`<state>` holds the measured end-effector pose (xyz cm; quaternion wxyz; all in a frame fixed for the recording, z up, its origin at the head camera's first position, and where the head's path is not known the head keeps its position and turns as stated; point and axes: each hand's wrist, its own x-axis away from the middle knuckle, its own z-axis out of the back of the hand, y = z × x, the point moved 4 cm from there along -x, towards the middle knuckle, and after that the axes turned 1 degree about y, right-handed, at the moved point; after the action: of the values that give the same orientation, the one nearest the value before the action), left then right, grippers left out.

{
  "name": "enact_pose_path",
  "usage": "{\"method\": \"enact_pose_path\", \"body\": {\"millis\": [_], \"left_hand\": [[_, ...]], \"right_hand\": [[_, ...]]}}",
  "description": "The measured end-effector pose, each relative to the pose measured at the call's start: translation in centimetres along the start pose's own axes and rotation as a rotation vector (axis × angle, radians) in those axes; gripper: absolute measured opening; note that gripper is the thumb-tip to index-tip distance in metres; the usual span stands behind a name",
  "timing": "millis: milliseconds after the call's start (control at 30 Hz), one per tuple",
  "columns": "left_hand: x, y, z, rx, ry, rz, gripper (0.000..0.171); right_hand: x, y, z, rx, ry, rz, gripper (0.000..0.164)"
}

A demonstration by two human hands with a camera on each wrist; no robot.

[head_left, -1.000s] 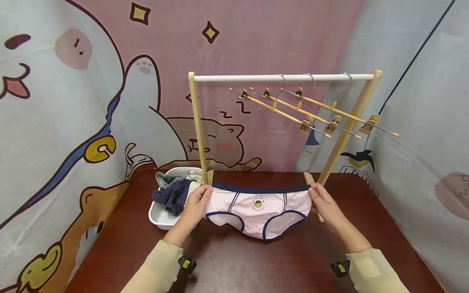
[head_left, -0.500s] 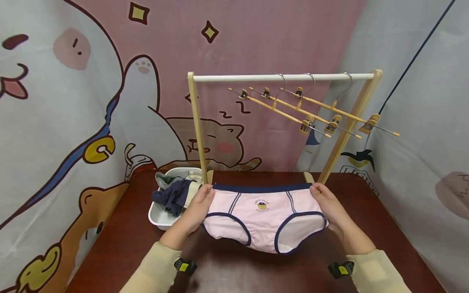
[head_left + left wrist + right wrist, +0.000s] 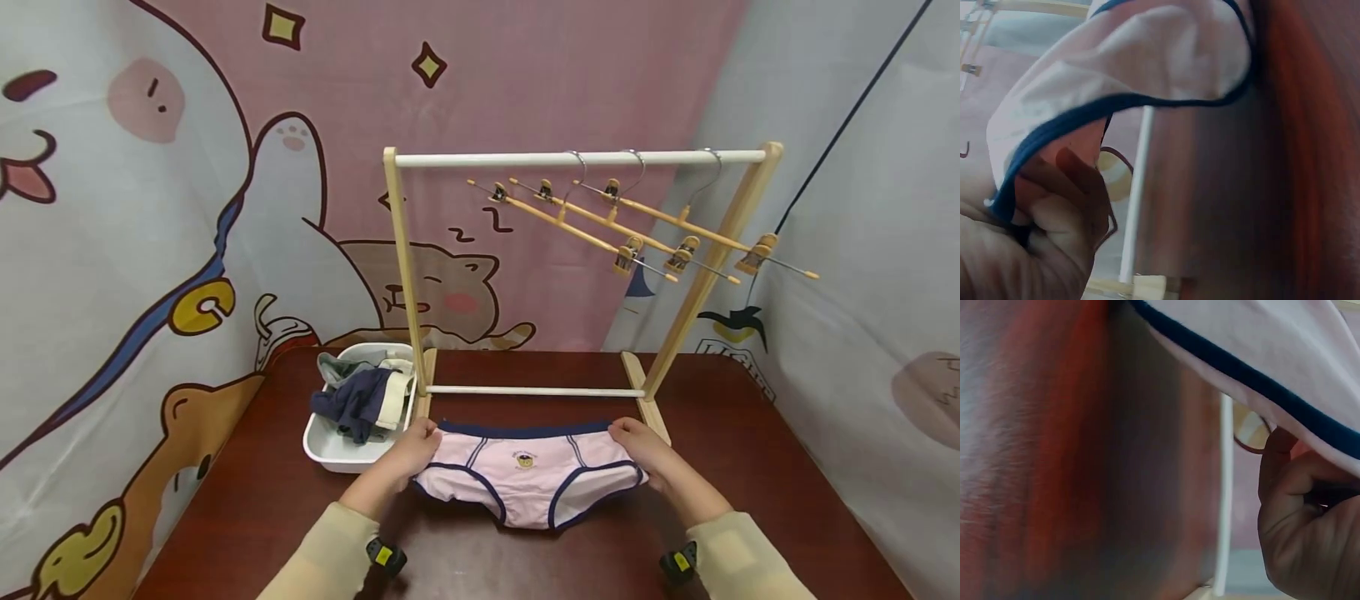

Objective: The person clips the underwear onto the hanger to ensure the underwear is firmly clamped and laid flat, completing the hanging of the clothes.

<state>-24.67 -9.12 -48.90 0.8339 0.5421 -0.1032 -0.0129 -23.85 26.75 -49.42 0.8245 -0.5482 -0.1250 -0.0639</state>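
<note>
A pair of pink underpants (image 3: 528,475) with navy trim and a small round printed badge is stretched out between both hands, close over the table. My left hand (image 3: 408,450) pinches the left end of the navy waistband, and my right hand (image 3: 645,454) pinches the right end. In the left wrist view the left hand (image 3: 1054,219) has its fingers curled at the cloth, part of them hidden behind it. The right wrist view shows the right hand (image 3: 1310,512) with bent fingers under the leg opening's navy edge.
Behind the underpants stands a wooden rack with a white top bar (image 3: 487,160). Three clip hangers (image 3: 615,218) hang toward its right side. Left of the rack, a white basin (image 3: 322,454) holds dark and pale clothes (image 3: 356,400) on the brown table (image 3: 247,500).
Both hands first bring the underpants slightly nearer and spread them, then lower them toward the table. The rack's lower white bar has come into view above the waistband.
</note>
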Motion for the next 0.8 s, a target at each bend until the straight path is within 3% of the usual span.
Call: {"method": "enact_pose_path", "body": {"millis": [100,367,500,600,667,800], "left_hand": [[-0.3,-0.7,-0.3,-0.086,0.044,-0.02,0.013],[-1.7,-1.3,-0.8,-0.366,0.194,-0.158,0.006],[-2.2,-0.9,-1.0,-0.423,0.231,-0.147,0.004],[-2.0,-0.2,-1.2,-0.452,0.239,-0.135,0.015],[-1.7,0.3,-1.3,-0.482,0.249,-0.145,0.026],[-0.9,1.0,-2.0,-0.613,0.275,-0.216,0.036]], "right_hand": [[-0.4,0.8,-0.3,0.103,0.041,0.008,0.025],[-1.8,1.4,-0.4,0.284,0.118,0.064,0.019],[-2.6,1.6,-0.5,0.335,0.156,0.101,0.018],[-2.8,1.4,-0.6,0.372,0.179,0.13,0.018],[-2.7,1.0,-0.9,0.452,0.196,0.159,0.023],[-1.6,-0.7,-1.8,0.714,0.243,0.252,0.034]]}}
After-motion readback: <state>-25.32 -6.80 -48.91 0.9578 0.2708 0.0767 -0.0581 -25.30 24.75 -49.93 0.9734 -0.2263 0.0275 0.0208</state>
